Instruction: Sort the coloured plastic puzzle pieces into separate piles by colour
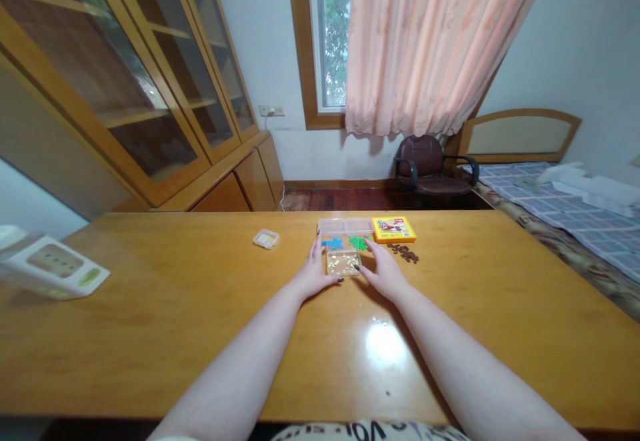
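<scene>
A shallow clear plastic box [343,255] with small cream-coloured pieces scattered in it sits on the table between my hands. My left hand [313,272] is at its left side, fingers stretched along that side and thumb by the near edge. On the opposite side, my right hand [384,270] has its thumb at the right edge and its fingers near the far right corner. Both hands appear to grip the box. Just beyond it lie a pile of blue pieces [334,244] and a pile of green pieces [358,243].
Behind the piles is a clear divided tray [345,226], beside a yellow box [393,230] with a printed top. Brown pieces [405,253] lie right of my right hand. A small clear case [266,239] and a white-and-clear container [55,264] stand to the left on the wooden table [200,334].
</scene>
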`<state>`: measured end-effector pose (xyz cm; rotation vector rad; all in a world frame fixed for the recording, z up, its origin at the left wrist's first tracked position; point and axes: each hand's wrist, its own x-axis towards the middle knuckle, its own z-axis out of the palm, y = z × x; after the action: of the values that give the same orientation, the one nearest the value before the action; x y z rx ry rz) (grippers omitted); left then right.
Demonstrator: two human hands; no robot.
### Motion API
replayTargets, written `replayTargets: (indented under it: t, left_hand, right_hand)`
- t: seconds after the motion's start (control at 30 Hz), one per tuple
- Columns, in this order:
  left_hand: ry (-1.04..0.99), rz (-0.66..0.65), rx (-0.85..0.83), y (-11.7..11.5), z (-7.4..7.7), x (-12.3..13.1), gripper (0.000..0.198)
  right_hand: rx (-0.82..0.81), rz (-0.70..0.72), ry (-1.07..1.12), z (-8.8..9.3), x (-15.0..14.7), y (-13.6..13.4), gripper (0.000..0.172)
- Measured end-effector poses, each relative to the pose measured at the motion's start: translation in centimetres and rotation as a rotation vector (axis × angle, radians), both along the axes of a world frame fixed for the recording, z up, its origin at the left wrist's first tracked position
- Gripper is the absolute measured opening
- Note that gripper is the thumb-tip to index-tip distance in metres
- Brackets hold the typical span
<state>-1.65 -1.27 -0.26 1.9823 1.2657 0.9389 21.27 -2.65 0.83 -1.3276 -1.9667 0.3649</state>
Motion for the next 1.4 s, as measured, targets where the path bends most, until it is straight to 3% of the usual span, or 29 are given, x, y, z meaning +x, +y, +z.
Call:
replayTargets:
  t: [0.13,0.3,0.4,0.53,0.7,0.87,1.0,1.17,1.4]
  left_hand:
    - [-0.053,-0.045,-0.002,0.1,-0.2,0.1,0.12]
    - [-0.018,-0.034,0.008,-0.1,0.1,0.0,0.114]
    - [0.044,-0.036,0.058,-0.3,0.6,0.0,0.106]
    - [0.149,-0.03,0.173,-0.3,1.2,-0.1,0.079]
    - [0.324,-0.084,0.23,-0.5,1.9,-0.3,0.042]
    - [0.596,-0.127,0.24,-2.4,3.1,0.6,0.058]
    - [0.716,-0.138,0.213,-3.7,3.0,1.8,0.068]
    - [0.732,-0.135,0.179,-3.9,2.4,2.3,0.073]
    - [0.735,-0.16,0.12,-4.2,3.2,2.3,0.073]
  right_hand:
    - [-0.086,0.168,-0.006,-0.5,-0.5,-0.1,0.096]
    - [-0.078,0.145,0.027,-0.3,-0.5,-0.2,0.099]
    - [-0.03,0.102,0.01,0.0,-0.3,-0.2,0.086]
    - [0.04,0.108,-0.007,0.3,-0.3,-0.4,0.06]
    - [0.091,0.22,-0.154,0.9,-0.3,-0.9,0.031]
    - [0.104,0.235,-0.323,1.7,-0.6,-1.7,0.03]
    - [0.05,0.212,-0.427,2.0,-1.3,-2.4,0.034]
    - [0.01,0.203,-0.458,1.9,-1.6,-2.6,0.037]
    - [-0.033,0.225,-0.448,2.4,-1.4,-2.5,0.039]
